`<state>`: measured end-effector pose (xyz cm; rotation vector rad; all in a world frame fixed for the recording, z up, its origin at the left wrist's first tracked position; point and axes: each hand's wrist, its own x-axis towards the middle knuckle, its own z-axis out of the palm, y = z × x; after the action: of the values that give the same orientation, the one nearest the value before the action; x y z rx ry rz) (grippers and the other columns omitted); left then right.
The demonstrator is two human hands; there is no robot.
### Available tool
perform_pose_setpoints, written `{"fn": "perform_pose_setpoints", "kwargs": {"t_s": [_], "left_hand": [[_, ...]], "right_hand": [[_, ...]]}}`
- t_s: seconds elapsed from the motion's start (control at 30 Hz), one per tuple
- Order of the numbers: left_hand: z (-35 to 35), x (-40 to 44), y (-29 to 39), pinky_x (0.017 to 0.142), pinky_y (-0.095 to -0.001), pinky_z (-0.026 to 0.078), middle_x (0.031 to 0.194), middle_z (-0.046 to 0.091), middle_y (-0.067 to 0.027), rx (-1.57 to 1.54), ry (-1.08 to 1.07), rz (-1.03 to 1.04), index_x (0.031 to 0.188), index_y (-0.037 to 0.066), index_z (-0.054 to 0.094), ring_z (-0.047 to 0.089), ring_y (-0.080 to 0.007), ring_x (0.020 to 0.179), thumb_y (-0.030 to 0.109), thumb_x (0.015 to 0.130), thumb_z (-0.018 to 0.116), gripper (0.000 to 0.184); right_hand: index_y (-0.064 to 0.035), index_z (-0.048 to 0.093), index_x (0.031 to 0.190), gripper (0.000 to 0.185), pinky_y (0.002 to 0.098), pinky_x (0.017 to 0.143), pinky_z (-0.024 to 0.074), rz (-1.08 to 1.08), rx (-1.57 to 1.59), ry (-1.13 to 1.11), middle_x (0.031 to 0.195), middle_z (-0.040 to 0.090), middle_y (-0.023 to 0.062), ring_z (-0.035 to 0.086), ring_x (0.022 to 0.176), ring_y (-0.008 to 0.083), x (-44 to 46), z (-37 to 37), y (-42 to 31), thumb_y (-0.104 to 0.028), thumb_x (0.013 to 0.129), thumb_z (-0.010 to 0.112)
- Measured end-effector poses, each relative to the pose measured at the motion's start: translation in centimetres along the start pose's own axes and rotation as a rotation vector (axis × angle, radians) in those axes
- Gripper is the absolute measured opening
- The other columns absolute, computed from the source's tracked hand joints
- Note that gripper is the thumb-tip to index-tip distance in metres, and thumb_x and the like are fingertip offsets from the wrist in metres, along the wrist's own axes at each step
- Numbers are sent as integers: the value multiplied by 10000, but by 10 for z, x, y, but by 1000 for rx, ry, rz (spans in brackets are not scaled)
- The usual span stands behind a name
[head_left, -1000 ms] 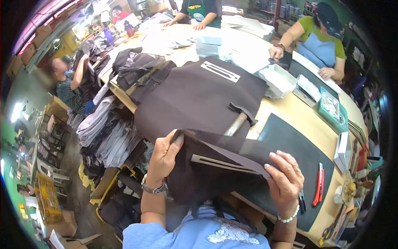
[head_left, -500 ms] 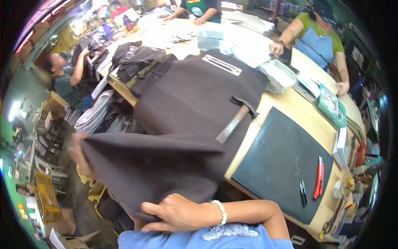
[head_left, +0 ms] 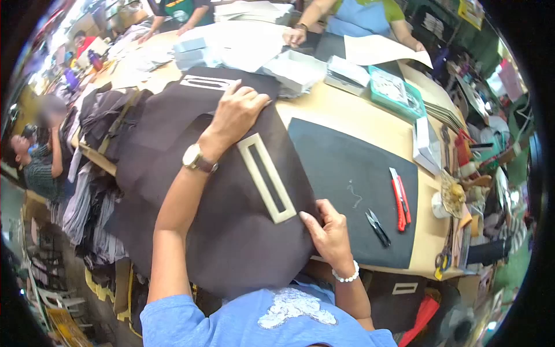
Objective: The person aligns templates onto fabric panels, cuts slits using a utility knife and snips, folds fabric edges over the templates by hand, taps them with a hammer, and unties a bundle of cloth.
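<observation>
A dark brown sheet lies flat over the pile, with a pale rectangular frame with a long slot on it. My left hand, wearing a wristwatch, is at the sheet's far part, fingers bent and pressed together; what they grip is hidden. With thumb and fingers my right hand pinches the sheet's right edge, beside the near end of the frame. Another slotted white frame shows on dark material beyond my left hand. The hammer is not visible.
To the right, a black mat bears a red cutter and small black snips. Behind are a teal tray and white boxes. Co-workers stand across the table; another person is at the left.
The sheet has been turned over and laid down, its slotted frame now facing up. My left hand has moved to its far part, my right hand to its right edge. The view has shifted right.
</observation>
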<state>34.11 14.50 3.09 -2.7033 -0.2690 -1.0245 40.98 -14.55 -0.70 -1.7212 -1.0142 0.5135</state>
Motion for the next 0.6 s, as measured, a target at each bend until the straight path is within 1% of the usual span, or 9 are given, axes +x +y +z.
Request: {"fn": "perform_pose_setpoints", "kwargs": {"t_s": [0.07,0.1,0.17,0.2,0.3,0.33,0.43,0.57,0.6], "left_hand": [[47,16,12,955,-449,403,791,608,-43,-42,17,35,919,93,630,603,-206,897,152,856,570,105],[65,23,20,965,-456,393,794,604,-40,-62,22,38,926,97,632,600,-205,908,148,858,565,108],[95,37,35,984,-479,371,779,595,-33,-59,16,66,926,103,636,589,-204,931,121,857,553,109],[100,44,42,1019,-540,307,958,613,-73,-73,-121,45,997,109,632,535,-235,1084,153,862,564,158],[109,54,66,1045,-589,231,1207,549,-107,33,116,43,1119,115,605,414,-284,1247,235,860,589,286],[108,51,71,1059,-618,165,1378,416,-127,9,5,-13,1243,113,539,279,-325,1342,305,858,602,435],[48,29,110,1062,-619,149,1387,394,-160,-165,-108,-71,1304,94,481,256,-345,1350,365,863,586,528],[-17,-41,168,1065,-620,123,1452,279,-200,-407,-572,-75,1369,71,396,221,-393,1356,529,849,528,705],[-23,-56,180,1066,-621,119,1455,271,-203,-441,-605,-105,1369,71,396,212,-400,1356,544,842,529,721]], "right_hand": [[15,559,1069,316,358,578,476,-27,-114,156,776,648,195,622,605,302,-12,-16,19,-124,807,669],[7,559,1095,333,360,619,496,16,-209,214,870,658,205,651,673,301,-19,-27,20,-118,806,667],[8,550,1133,364,352,648,505,135,-310,292,938,651,216,668,783,322,-30,-44,14,-106,806,664],[9,534,1166,400,353,681,519,41,-400,358,982,649,216,664,862,330,-33,-50,23,-94,803,666],[9,521,1186,433,363,694,526,55,-649,428,978,652,215,665,858,319,-35,-60,40,-91,794,675],[-3,519,1194,446,374,711,531,124,-669,410,993,649,221,663,866,327,-35,-61,41,-92,788,681],[-14,517,1202,456,373,701,528,12,-717,431,984,652,197,657,846,343,-35,-62,44,-81,782,680],[7,602,1099,329,412,787,457,-70,-888,481,969,584,148,571,910,325,-39,-77,47,-152,815,650],[25,633,1042,282,429,822,421,10,-837,514,991,564,152,536,942,321,-43,-81,52,-172,841,620]]}}
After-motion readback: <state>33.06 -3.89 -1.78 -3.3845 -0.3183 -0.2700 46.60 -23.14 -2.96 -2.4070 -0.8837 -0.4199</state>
